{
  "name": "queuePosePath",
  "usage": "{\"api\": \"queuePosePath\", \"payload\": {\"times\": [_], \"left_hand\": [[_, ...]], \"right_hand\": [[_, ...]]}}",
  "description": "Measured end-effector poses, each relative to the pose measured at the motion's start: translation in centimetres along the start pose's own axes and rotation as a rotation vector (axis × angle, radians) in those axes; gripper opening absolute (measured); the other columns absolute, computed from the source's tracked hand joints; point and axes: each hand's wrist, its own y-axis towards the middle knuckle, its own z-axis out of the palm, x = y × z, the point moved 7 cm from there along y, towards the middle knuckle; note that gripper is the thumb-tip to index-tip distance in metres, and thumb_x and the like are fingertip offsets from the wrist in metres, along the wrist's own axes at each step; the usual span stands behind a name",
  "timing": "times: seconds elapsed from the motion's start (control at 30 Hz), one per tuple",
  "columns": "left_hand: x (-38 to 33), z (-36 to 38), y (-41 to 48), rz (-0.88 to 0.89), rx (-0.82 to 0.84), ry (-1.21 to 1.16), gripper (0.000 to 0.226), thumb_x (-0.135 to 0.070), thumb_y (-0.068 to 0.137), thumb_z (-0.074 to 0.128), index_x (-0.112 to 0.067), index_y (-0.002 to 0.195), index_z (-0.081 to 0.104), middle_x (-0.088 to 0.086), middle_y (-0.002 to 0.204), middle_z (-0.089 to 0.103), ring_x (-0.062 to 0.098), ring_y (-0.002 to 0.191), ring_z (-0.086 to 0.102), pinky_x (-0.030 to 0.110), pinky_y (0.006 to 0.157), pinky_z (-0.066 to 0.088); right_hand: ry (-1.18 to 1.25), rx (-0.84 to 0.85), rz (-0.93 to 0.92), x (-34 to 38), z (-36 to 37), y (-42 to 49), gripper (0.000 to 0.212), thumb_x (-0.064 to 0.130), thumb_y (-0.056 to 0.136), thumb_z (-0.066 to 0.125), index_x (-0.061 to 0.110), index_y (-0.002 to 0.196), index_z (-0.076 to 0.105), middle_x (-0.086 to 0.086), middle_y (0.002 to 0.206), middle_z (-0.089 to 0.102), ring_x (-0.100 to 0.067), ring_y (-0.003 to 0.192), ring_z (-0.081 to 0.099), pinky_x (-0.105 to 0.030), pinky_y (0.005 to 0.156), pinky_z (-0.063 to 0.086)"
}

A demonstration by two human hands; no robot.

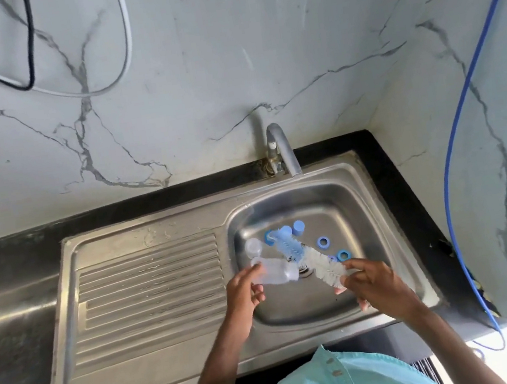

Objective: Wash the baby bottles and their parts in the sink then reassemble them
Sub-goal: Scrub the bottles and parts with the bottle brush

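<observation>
A clear baby bottle lies on its side over the steel sink basin, held by my left hand. My right hand grips a white bristle bottle brush that points toward the bottle's mouth. A second, blue brush lies in the basin behind it. Blue rings and a blue cap rest on the basin floor. Another clear bottle part sits at the basin's left side.
A grey tap curves over the basin's back edge. The ribbed steel drainboard extends left. Black countertop surrounds the sink. A blue hose hangs along the right wall; black and white cables hang at upper left.
</observation>
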Motion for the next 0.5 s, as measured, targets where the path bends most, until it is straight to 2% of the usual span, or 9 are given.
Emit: {"api": "queuePosePath", "payload": {"times": [0.07,0.13,0.27,0.3,0.37,0.43,0.5], "left_hand": [[-2.1,0.2,-1.0,-0.054,0.016,-0.249,0.054,-0.044,0.086,0.076,-0.002,0.117,0.068,0.005,0.077,0.065,0.013,0.059,0.051,0.023,0.052,0.045],[-4.1,0.9,-1.5,-0.073,0.052,-0.401,0.064,-0.058,0.088,0.069,-0.004,0.121,0.068,0.01,0.093,0.065,0.018,0.073,0.058,0.029,0.064,0.049],[-8.0,3.1,-1.7,-0.027,0.14,-0.52,0.069,-0.071,0.088,0.061,-0.009,0.117,0.069,0.017,0.113,0.072,0.032,0.099,0.067,0.047,0.094,0.051],[-9.1,3.6,-1.6,-0.003,0.168,-0.522,0.071,-0.073,0.089,0.057,-0.009,0.119,0.069,0.019,0.12,0.072,0.034,0.104,0.069,0.047,0.093,0.053],[-10.8,4.5,-1.4,0.029,0.205,-0.542,0.081,-0.073,0.094,0.049,-0.003,0.133,0.061,0.024,0.127,0.067,0.033,0.103,0.07,0.039,0.078,0.057],[-12.0,5.5,-1.7,0.046,0.228,-0.535,0.088,-0.072,0.096,0.045,0.003,0.142,0.052,0.025,0.123,0.063,0.031,0.096,0.069,0.034,0.066,0.059],[-12.3,6.7,-2.5,0.053,0.244,-0.476,0.093,-0.072,0.095,0.048,0.006,0.145,0.049,0.025,0.118,0.065,0.031,0.094,0.07,0.035,0.066,0.06]], "right_hand": [[0.012,-0.003,-0.061,1.0,-0.3,-0.9,0.018,0.016,0.101,0.065,0.024,0.116,0.069,0.01,0.073,0.078,-0.01,0.048,0.053,-0.022,0.053,0.044],[0.06,0.014,-0.1,1.7,-0.3,-1.7,0.021,0.018,0.101,0.066,0.028,0.119,0.069,0.007,0.077,0.079,-0.007,0.049,0.046,-0.018,0.051,0.04],[0.089,0.006,-0.221,3.4,-1.2,-3.7,0.022,0.021,0.101,0.066,0.027,0.122,0.071,0.006,0.079,0.08,-0.003,0.057,0.046,-0.02,0.057,0.037],[0.088,-0.025,-0.245,3.7,-1.6,-4.1,0.022,0.02,0.101,0.066,0.028,0.121,0.072,0.008,0.08,0.08,0.001,0.057,0.046,-0.017,0.058,0.037],[0.052,-0.113,-0.284,4.2,-2.7,-5.1,0.024,0.015,0.1,0.067,0.032,0.116,0.074,0.011,0.077,0.079,0.005,0.05,0.047,-0.011,0.056,0.036],[-0.012,-0.192,-0.305,4.3,-3.5,-5.8,0.027,0.013,0.099,0.068,0.036,0.113,0.075,0.016,0.073,0.077,0.006,0.05,0.051,-0.011,0.055,0.037],[-0.07,-0.235,-0.307,4.4,-4.0,-6.1,0.029,0.015,0.099,0.069,0.04,0.112,0.075,0.021,0.072,0.075,0.006,0.053,0.056,-0.013,0.054,0.038]]}}
